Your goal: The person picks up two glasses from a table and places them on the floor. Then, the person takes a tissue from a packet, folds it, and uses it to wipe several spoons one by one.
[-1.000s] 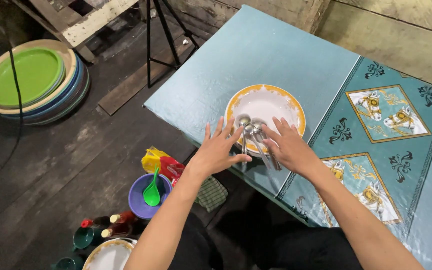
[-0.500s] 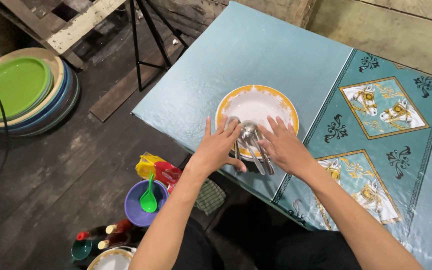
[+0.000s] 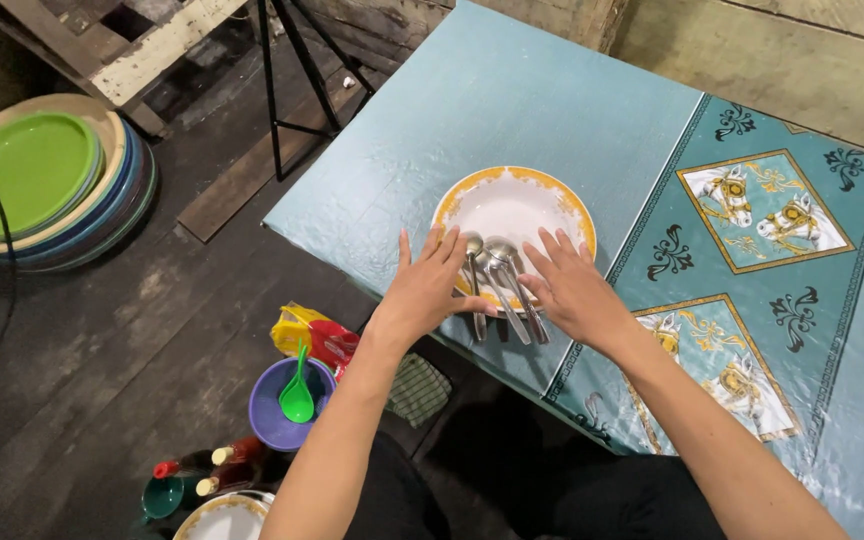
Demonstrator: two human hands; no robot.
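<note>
A white plate (image 3: 512, 205) with a yellow patterned rim sits near the front edge of the table. Several metal spoons (image 3: 497, 285) lie side by side, bowls on the plate's near rim and handles pointing toward me. My left hand (image 3: 430, 285) rests flat with spread fingers just left of the spoons, its thumb against the leftmost handle. My right hand (image 3: 572, 288) lies flat on their right side, fingers spread and touching the rightmost spoon. Neither hand grips anything.
The table wears a teal cloth (image 3: 492, 110) with horse panels on the right. On the dark wooden floor stand a stack of coloured plates (image 3: 42, 185), a purple bowl with a green spoon (image 3: 294, 400), bottles (image 3: 202, 470), a tripod (image 3: 287, 70) and a checked rag (image 3: 417, 390).
Both hands shifted slightly along the spoons, and the spoons now lie spread more evenly side by side. The camera view drifted a little.
</note>
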